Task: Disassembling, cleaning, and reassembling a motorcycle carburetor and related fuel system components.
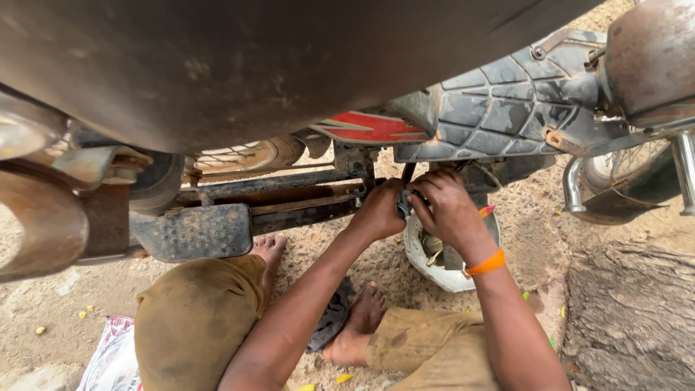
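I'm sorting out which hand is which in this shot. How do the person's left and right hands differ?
The right hand has an orange band at its wrist; the left hand has a bare wrist. The right hand lies above the white bowl, while the left hand is over sandy ground beside it. The right hand's fingers curl toward the left, its back facing the camera; the left hand is more of a fist. Both meet at a small dark part under the motorcycle.

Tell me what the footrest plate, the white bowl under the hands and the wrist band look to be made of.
Footrest plate: likely metal, dull grey with a raised studded tread, dusty and worn. White bowl: probably plastic, matte white with a smudged, scuffed wall; it could be enamel. Wrist band above the right hand: smooth, bright orange, looks like rubber or silicone.
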